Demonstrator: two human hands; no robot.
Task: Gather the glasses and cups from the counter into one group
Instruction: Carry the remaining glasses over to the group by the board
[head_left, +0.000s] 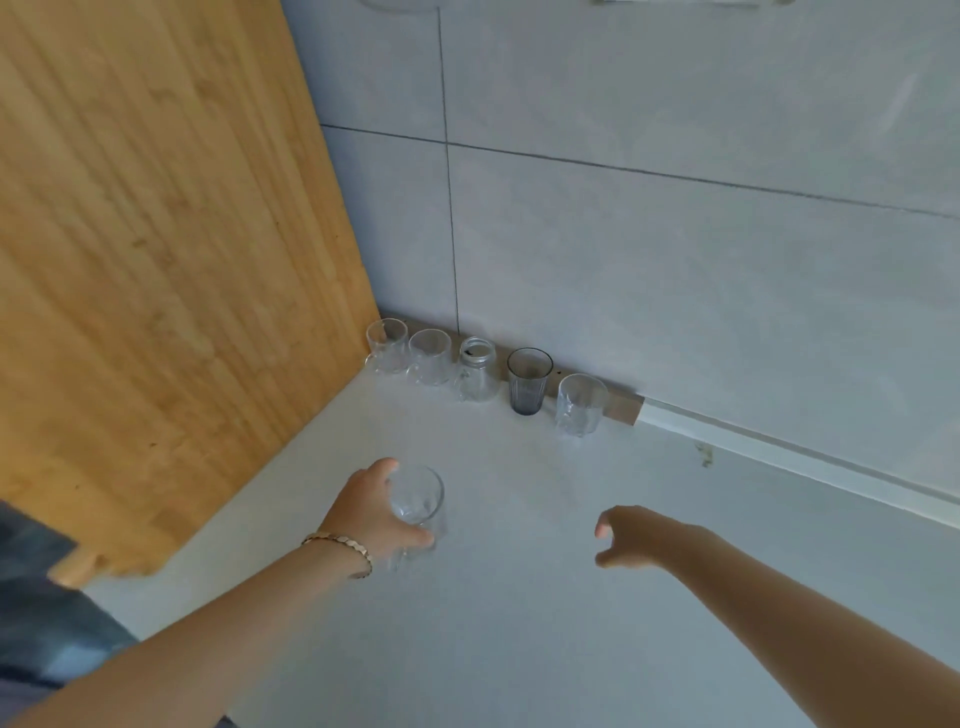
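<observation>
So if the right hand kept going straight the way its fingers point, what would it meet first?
Probably the clear glass held by the left hand; the right hand points leftward across bare counter, though depth is uncertain.

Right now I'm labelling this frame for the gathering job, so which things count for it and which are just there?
Part of the job:
clear glass gripped by the left hand
row by the wall: corner glass, handled cup, glass jar mug, dark ribbed tumbler, end glass
right hand, empty

Just there:
wooden panel
tiled wall
bracelet

No text, label, brand or number can be read anywhere.
</observation>
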